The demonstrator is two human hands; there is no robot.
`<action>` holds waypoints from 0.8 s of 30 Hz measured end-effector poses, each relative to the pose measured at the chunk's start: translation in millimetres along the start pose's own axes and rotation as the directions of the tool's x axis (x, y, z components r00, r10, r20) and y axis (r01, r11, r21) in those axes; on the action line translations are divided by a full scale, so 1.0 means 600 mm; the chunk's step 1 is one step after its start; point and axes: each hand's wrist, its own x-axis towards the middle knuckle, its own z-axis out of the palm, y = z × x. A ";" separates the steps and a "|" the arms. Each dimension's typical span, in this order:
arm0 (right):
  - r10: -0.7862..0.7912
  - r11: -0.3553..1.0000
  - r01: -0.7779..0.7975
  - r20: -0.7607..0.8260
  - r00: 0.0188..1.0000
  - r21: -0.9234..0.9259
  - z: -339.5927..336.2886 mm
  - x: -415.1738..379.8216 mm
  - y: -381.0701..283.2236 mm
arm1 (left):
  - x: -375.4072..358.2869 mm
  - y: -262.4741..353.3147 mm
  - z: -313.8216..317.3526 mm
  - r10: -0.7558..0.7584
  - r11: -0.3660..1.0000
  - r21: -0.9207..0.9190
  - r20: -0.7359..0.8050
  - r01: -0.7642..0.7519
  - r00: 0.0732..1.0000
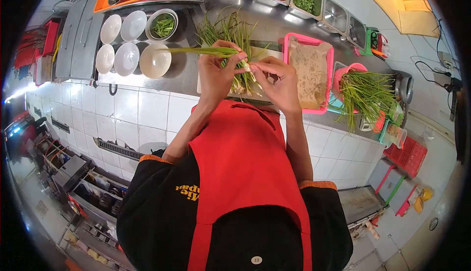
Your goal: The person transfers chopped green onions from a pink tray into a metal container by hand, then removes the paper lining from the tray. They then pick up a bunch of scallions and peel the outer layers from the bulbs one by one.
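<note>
My left hand (219, 74) is closed around a few spring onions (194, 50), whose green leaves point to the left. At their pale root ends, my right hand (277, 79) pinches with thumb and forefinger, close to the left fingertips. Both hands are above a pile of spring onions (229, 28), roots toward me, on a cutting board (199, 82) that is mostly covered. Just right of my right hand stands a pink tray (326, 69) lined with stained brown paper.
Several white bowls (112, 29) stand at left beside a bowl of cut greens (163, 25). Metal containers (335, 15) line the back, one holding chopped greens (304, 0). More spring onions (365, 92) spill from a pink basket (351, 68) at right. The counter's front edge is near my apron.
</note>
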 end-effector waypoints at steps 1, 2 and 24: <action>-0.008 1.000 0.008 0.006 1.000 -0.026 0.000 -0.001 0.000 | -0.001 0.001 0.000 -0.027 1.000 0.002 -0.006 0.027 1.000; -0.008 1.000 0.008 0.006 1.000 -0.026 0.000 0.000 -0.002 | -0.002 0.001 0.000 -0.026 1.000 0.002 -0.005 0.026 1.000; 0.031 0.997 -0.027 -0.053 0.998 0.071 0.016 -0.001 -0.001 | 0.004 0.000 -0.004 0.008 0.996 -0.088 0.011 -0.007 1.000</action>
